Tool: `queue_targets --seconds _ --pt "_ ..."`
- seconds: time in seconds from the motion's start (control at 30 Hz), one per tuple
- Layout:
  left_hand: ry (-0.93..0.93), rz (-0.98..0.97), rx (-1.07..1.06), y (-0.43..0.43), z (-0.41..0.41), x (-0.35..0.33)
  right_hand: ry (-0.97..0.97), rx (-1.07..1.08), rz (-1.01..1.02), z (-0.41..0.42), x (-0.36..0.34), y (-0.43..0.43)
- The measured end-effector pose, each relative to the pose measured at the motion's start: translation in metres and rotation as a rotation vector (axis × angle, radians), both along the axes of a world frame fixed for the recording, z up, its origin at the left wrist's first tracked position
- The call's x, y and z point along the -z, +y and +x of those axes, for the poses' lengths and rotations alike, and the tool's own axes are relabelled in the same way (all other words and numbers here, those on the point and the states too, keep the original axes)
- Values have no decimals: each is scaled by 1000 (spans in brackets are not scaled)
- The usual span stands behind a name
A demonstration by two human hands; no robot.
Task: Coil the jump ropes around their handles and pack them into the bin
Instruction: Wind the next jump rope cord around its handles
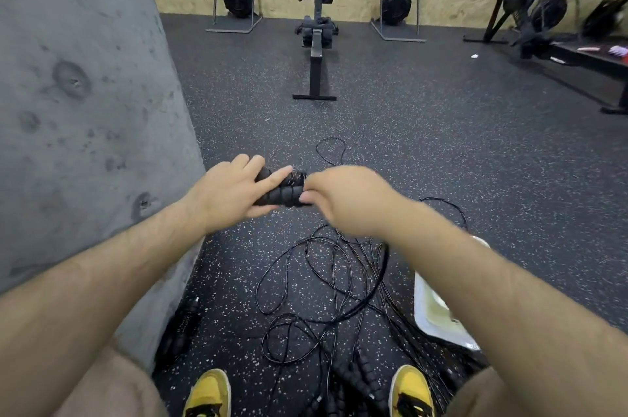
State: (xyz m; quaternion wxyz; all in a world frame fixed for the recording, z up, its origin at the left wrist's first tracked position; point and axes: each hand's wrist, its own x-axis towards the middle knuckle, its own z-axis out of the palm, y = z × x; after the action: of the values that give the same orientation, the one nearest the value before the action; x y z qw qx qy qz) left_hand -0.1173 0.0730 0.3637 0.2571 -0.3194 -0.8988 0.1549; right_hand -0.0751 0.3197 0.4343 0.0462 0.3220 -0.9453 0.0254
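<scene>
Jump rope handles [279, 191]: two black ribbed foam grips, bunched side by side and held up above the floor between both hands, with thin cord wound at their right end.
Left hand [234, 194]: wrapped round the left end of the handles, thumb underneath, fingers over the top, forefinger stretched along the foam.
Right hand [346, 199]: blurred, right at the other end of the handles, fingertips tucked in against the foam; whether it pinches cord or grip, I cannot tell.
Loose ropes [323, 280]: a tangle of thin black cord in loops on the floor below the hands, trailing toward the feet.
Spare grips [356, 379]: more black ribbed handles lying between the shoes.
Bin [438, 311]: white, on the floor just right of the tangle, largely hidden behind the right forearm.
Floor [441, 144]: dark speckled rubber.
Wall [85, 76]: grey concrete, close on the left.
Shoes [209, 393]: yellow and black, at the bottom edge.
Rowing machine [317, 42]: straight ahead, well apart from the hands, in front of a plywood wall.
</scene>
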Motion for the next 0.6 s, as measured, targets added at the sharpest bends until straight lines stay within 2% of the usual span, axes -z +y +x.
queue_targets --seconds 0.07,0.13,0.2,0.3,0.37,0.43,0.6 --pt "-14 -10 90 4 6 0 72 -30 -22 -16 -10 16" --pt "-22 -6 176 12 13 -5 57 -57 -128 -30 -8 28" --pt "-27 18 239 19 22 -11 -23 -71 -246 -41 -1 35" --pt "-28 93 290 22 34 -19 -204 -14 -532 -49 11 42" --pt "-5 144 279 22 40 -22 -369 76 -647 -49 26 44" --pt "43 155 233 23 41 -24 -534 120 -663 -42 45 39" --pt "22 184 51 24 32 -22 -713 221 -660 -9 66 2"
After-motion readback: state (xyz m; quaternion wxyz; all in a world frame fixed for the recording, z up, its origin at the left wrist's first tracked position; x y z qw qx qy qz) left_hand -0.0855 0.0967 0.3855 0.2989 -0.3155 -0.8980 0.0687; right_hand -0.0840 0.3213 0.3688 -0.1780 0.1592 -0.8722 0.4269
